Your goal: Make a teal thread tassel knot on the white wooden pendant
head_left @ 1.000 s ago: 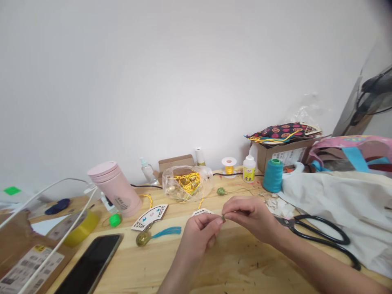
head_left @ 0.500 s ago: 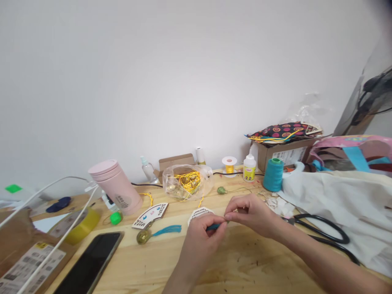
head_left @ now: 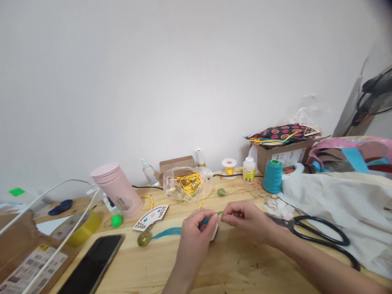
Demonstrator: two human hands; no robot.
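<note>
Fingertips of my left hand (head_left: 196, 228) pinch a teal tassel (head_left: 204, 221) just above the wooden table (head_left: 245, 265); my right hand (head_left: 245, 218) is closed on a small green bead (head_left: 220, 213) at the tassel's top end. Step in hand, as I judge it: joining bead to tassel cord. Next move calls for steady tension and fine fingertip alignment. Scissors (head_left: 318, 237) lie near my right wrist.

No text can be read: the printed labels on the cardboard box (head_left: 283, 153), the glue bottle (head_left: 249, 169), the pink flask (head_left: 118, 195) and the carton (head_left: 29, 265) at the tabletop's left edge are all blurred.
</note>
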